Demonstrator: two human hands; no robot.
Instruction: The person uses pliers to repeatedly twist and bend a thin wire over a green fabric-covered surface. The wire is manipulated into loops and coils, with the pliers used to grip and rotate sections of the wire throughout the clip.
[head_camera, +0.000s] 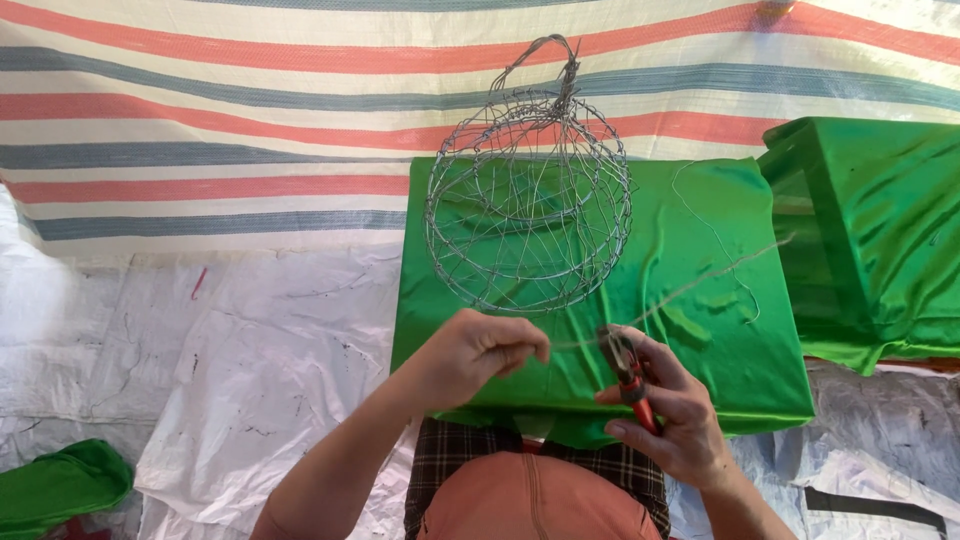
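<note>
Wire, thin and grey, runs between the two hands in front of the person. The left hand is closed, pinching one end of it with the fingertips. The right hand is wrapped around pliers with red handles, and the tip of the pliers seems to bite the wire. From there the wire goes on toward 2 o'clock, out over the green cloth. It looks light and bendy, but springy too, and the cut ends may be sharp, so I think it is best held close to the spot being worked, not far out where it wobbles. At 12 o'clock from the hands a round wire basket sits on the green cloth, with a twisted loop handle at its top. It looks light and hollow and could squash if pushed hard; the handle or the thick rim looks like the best place to hold it. At 2 o'clock stands a green box shape with cloth over it. A striped sheet in red, blue and white lies behind, and a white sheet covers the ground at 9 o'clock.
</note>
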